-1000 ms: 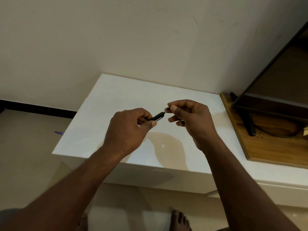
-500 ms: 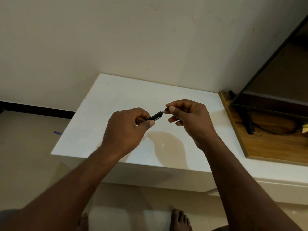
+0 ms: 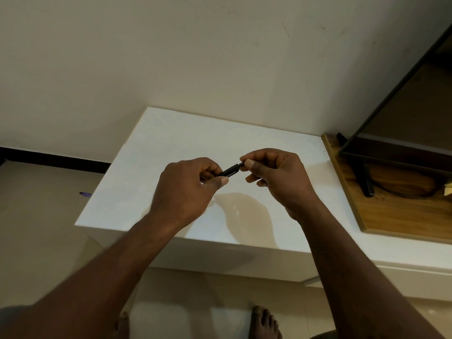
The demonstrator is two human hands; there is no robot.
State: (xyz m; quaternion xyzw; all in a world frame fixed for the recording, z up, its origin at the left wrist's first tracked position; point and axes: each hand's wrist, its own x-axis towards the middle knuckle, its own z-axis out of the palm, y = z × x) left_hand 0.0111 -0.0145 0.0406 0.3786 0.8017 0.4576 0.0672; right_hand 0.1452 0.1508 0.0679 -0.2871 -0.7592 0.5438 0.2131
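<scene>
Both hands meet on a short black pen (image 3: 230,170), held in the air above the white table (image 3: 176,148). The left hand (image 3: 186,192) has its fingers curled round the barrel with the thumb pressed on it, and the right hand (image 3: 278,177) pinches the narrow end piece between thumb and forefinger. The step looks like working that end piece on or off, though which cannot be told; next, the left hand should steady the barrel while the right twists or draws straight along the pen without letting the small piece slip.
</scene>
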